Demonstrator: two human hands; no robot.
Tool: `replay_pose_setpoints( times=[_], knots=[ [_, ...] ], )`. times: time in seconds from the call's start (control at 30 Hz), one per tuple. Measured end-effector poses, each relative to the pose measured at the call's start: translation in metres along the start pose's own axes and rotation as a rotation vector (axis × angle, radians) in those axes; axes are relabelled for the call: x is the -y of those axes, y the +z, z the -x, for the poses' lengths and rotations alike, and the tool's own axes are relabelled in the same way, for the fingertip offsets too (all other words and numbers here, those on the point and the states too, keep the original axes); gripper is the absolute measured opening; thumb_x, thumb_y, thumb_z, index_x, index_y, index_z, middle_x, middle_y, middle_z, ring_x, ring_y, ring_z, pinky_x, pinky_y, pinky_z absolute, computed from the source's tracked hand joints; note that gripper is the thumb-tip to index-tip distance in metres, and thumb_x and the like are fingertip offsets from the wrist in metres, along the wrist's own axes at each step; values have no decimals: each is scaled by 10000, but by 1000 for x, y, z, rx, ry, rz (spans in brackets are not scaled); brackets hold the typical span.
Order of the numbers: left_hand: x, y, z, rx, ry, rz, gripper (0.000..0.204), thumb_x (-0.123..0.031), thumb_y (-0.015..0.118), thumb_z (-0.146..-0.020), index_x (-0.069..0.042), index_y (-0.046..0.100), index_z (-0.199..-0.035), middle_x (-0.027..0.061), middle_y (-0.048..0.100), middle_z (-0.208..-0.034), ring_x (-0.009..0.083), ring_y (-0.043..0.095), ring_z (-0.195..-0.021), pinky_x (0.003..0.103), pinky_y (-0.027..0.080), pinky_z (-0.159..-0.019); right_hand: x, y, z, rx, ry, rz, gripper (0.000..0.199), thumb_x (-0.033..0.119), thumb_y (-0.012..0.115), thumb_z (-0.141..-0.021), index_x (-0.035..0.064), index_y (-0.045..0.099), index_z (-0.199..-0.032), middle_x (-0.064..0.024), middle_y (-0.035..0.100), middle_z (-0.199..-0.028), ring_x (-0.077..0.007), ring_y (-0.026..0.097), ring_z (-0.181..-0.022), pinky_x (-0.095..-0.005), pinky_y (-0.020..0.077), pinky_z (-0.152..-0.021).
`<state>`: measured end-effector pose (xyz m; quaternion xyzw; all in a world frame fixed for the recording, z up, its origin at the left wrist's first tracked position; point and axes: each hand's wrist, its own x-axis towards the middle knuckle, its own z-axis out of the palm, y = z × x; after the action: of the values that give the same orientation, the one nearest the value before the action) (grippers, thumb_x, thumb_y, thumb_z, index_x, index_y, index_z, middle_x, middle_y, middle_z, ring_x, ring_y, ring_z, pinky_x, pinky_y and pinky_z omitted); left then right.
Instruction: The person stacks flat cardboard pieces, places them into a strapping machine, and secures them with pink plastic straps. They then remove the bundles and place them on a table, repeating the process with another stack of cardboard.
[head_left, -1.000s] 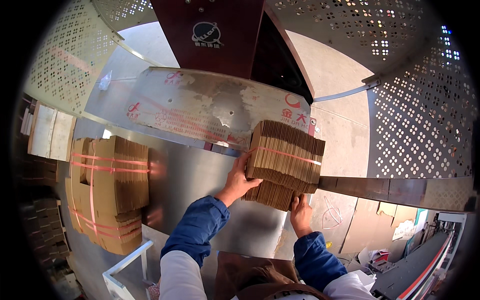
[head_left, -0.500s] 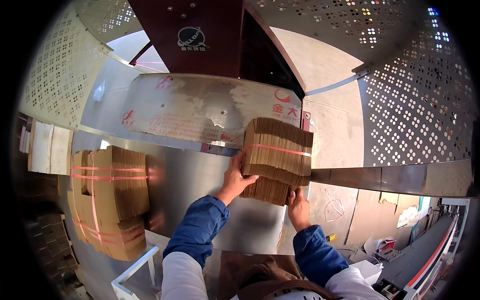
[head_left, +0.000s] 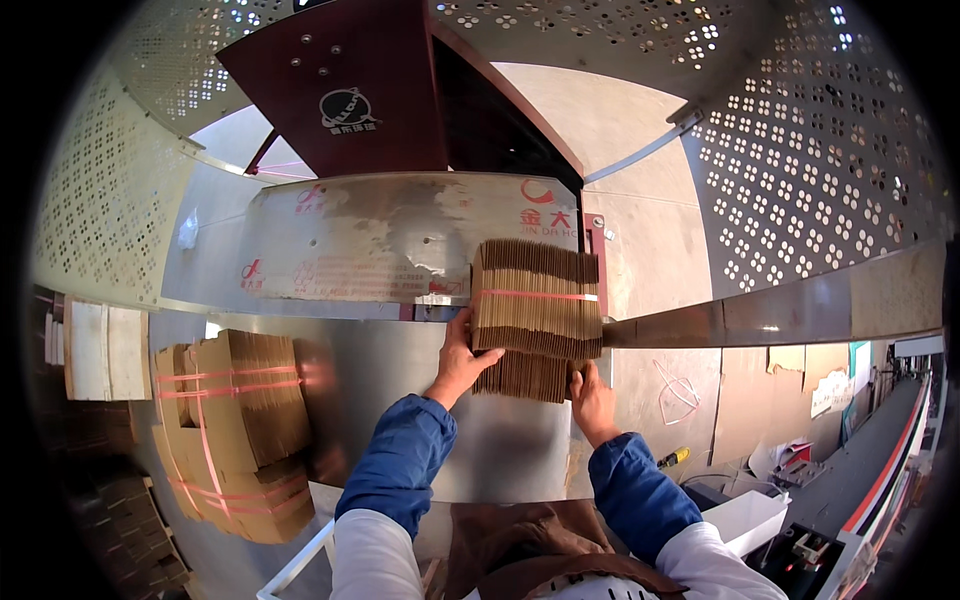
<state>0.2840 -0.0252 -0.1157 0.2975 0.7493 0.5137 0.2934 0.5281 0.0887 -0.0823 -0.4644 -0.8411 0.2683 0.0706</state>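
A bundle of flattened cardboard boxes [head_left: 535, 318], standing on edge and packed tightly, rests on the metal work surface [head_left: 390, 400]. One pink strap [head_left: 540, 295] runs across it. At the bundle's near left corner is my left hand [head_left: 462, 362], its thumb laid on the front face and the other fingers partly hidden along the left side. My right hand [head_left: 594, 402] presses curled fingers against the lower right corner of the near end. Between them my two hands grip the bundle from both sides.
Another strapped cardboard bundle [head_left: 235, 430] sits at the left. Behind the work surface stands a dark red machine column [head_left: 330, 90] with a metal plate [head_left: 360, 240] before it. Perforated guards [head_left: 820, 150] curve around. A metal bar [head_left: 770, 310] extends right; a yellow tool [head_left: 675, 458] lies at the right.
The view has shifted and tilted slightly. Both hands keep about the same hold at the bundle's near corners, and the bundle looks a little more squarely turned.
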Motion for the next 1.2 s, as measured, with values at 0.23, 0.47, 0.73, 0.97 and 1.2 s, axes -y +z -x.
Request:
replay_pose_setpoints(
  times=[0.23, 0.47, 0.73, 0.97, 1.2],
  knots=[
    [-11, -3, 3, 1, 5, -39, 889, -190, 864, -707, -62, 364, -1432, 128, 491, -1310, 270, 611, -1101, 377, 537, -931, -3, 6, 2, -81, -40, -4, 259, 229, 534, -973, 35, 527, -1146, -213, 683, -868, -401, 659, -798, -488, 517, -684],
    [-11, -4, 12, -17, 56, 9, 863, -151, 843, -731, -32, 355, -1433, 147, 486, -1338, 277, 582, -1151, 380, 508, -962, -11, 1, 1, -46, -98, -43, 274, 237, 534, -972, 36, 511, -1157, -219, 674, -829, -416, 652, -760, -497, 514, -676],
    [1, -58, 162, 55, 9, -83, 963, -197, 872, -720, 27, 294, -1457, 178, 457, -1389, 283, 507, -1249, 386, 422, -1057, -24, -19, 93, 282, -71, -368, 624, 447, 671, -885, 21, 472, -1295, -219, 638, -1101, -358, 647, -1025, -456, 526, -807],
    [-47, -123, 167, 262, -1, -84, 970, -248, 928, -658, -43, 347, -1407, 143, 425, -1385, 275, 497, -1264, 436, 502, -1005, 16, -84, 32, 510, -464, -569, 921, 500, 857, -672, 39, 446, -1354, -154, 481, -1301, -316, 635, -1051, -402, 531, -869],
    [-50, -142, 155, 372, -46, -272, 973, -230, 950, -611, -50, 354, -1358, 124, 450, -1347, 271, 536, -1188, 440, 504, -970, 23, -81, 1, 755, -528, -543, 885, 355, 918, -617, 24, 431, -1277, -145, 474, -1194, -309, 618, -990, -406, 519, -883]
  ],
)
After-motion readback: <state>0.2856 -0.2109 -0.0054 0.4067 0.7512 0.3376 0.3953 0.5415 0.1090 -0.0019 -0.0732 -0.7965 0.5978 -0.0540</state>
